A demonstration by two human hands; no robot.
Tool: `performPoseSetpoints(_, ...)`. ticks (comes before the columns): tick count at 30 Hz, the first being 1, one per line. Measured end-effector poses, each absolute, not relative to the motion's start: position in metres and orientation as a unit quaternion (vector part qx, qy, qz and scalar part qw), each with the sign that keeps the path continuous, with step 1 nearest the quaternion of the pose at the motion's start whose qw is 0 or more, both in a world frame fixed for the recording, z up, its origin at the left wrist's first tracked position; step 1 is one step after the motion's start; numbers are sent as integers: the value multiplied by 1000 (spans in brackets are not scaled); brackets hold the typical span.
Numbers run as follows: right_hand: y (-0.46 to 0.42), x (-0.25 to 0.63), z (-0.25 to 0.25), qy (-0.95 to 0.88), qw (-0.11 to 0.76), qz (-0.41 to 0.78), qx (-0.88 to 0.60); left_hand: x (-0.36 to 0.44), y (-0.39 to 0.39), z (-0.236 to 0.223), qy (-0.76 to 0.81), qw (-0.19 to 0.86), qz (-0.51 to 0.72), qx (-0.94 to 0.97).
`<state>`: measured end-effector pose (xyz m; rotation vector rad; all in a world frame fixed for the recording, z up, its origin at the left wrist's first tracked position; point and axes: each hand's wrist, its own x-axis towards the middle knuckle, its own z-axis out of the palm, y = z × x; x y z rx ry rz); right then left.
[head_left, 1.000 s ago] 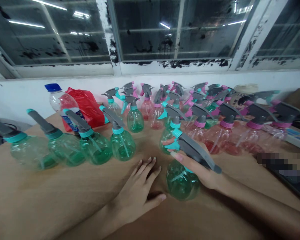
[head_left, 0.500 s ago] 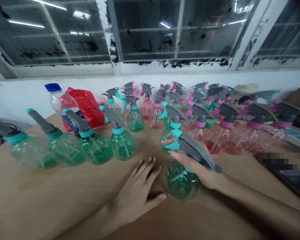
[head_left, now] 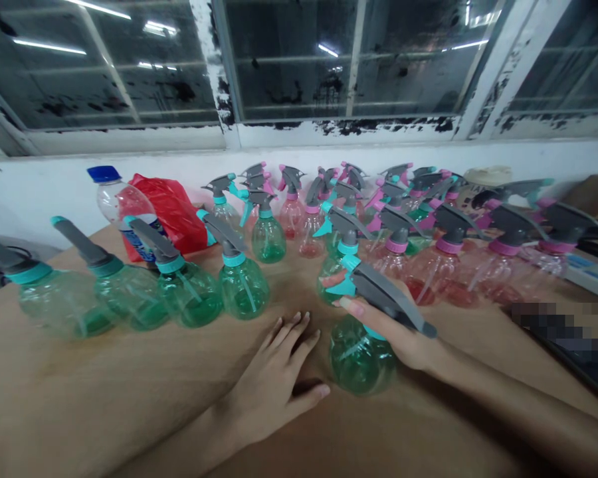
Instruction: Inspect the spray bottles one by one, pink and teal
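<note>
My right hand (head_left: 396, 325) is wrapped around the neck of a green spray bottle (head_left: 361, 362) with a grey and turquoise trigger head, which points to the left. Green liquid shows inside its clear body. Beside it, my left hand (head_left: 279, 372) lies flat on the wooden table (head_left: 144, 398), fingers spread and holding nothing. Left of my hands stands a row of green spray bottles, the nearest (head_left: 243, 285) just beyond my left fingertips. Another green spray bottle (head_left: 331, 269) stands right behind the held one, partly covered by my right hand.
Pink spray bottles (head_left: 436, 265) stand in a row at the right, with more bottles behind. A blue-capped plastic bottle (head_left: 122, 206) and a red plastic bag (head_left: 172, 216) are at the back left. A dark flat object (head_left: 573, 352), partly blurred out, lies at the right edge.
Almost nothing differs. The held spray bottle and my right hand appear very slightly further left and up, while my left hand rests in the same place.
</note>
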<state>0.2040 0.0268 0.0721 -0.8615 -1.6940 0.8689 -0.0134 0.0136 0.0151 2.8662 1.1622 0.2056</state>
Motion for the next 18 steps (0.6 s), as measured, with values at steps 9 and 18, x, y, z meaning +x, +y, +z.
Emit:
performPoseSetpoints(9, 26, 204, 69, -698, 509, 369, -343, -13, 14, 15, 373, 24, 66, 925)
performPoseSetpoints(18, 27, 205, 67, -706, 503, 331, -372, -12, 14, 17, 374, 22, 52, 926)
